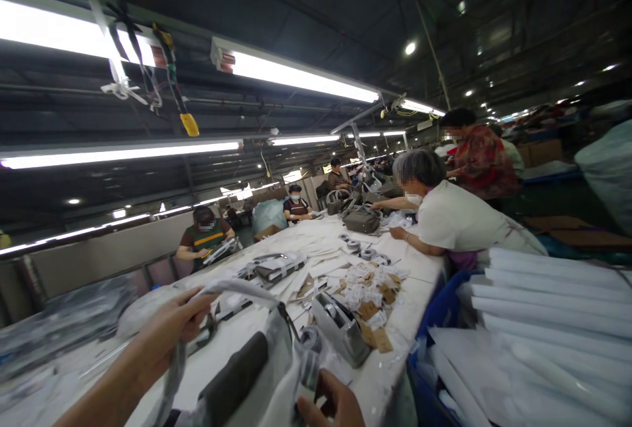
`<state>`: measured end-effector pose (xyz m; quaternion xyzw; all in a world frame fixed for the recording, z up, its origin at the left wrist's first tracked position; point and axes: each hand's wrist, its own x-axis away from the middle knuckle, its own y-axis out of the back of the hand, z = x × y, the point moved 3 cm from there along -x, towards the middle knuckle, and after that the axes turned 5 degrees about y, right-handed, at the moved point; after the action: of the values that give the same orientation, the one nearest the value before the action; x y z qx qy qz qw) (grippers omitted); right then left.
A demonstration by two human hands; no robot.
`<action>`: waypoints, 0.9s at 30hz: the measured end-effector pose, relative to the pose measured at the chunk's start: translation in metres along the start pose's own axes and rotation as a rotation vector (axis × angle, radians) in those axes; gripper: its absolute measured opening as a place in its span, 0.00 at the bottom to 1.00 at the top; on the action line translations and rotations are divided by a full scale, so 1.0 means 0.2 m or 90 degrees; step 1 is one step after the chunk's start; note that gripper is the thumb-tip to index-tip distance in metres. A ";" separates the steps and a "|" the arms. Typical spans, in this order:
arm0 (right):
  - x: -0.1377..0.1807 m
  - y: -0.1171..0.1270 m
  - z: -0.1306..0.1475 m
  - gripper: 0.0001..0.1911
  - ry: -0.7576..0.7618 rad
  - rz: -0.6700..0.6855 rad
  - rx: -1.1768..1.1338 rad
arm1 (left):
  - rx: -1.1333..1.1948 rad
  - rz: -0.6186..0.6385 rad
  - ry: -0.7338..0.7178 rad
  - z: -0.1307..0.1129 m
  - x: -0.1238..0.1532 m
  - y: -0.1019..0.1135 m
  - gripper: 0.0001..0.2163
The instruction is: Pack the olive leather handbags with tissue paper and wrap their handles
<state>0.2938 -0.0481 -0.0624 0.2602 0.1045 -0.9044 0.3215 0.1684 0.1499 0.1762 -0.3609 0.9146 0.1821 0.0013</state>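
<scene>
My left hand (168,335) is closed round the pale wrapped strap (237,287) of a bag (247,374) that stands at the near edge of the long white table (419,269). The strap arches from my fingers over to the bag's top. My right hand (330,404) shows only at the bottom edge, fingers curled against the bag's side next to a roll of tape (309,341). What it grips is hidden. A grey tape dispenser (340,328) sits just beyond the bag.
Paper tags and slips (368,289) lie heaped mid-table, with tape rolls (363,249) and a grey bag (363,220) farther on. Several people work along both sides; the nearest, in white (459,216), leans over the right edge. Stacked white sheets (543,322) fill the right.
</scene>
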 end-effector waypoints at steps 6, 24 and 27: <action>0.03 -0.03 0.20 0.22 -0.075 0.037 -0.073 | -0.181 0.058 -0.009 0.09 0.16 -0.10 0.23; -0.21 -0.37 0.30 0.20 -0.245 0.192 -0.364 | -0.055 0.024 0.011 0.17 0.27 -0.12 0.18; -0.26 -0.42 0.32 0.20 -0.258 0.200 -0.400 | -0.091 0.027 -0.021 0.15 0.29 -0.11 0.19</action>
<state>0.2491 0.0209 0.0224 -0.0219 0.2694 -0.8013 0.5338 0.1360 0.1081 0.1330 -0.3374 0.9066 0.2531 -0.0133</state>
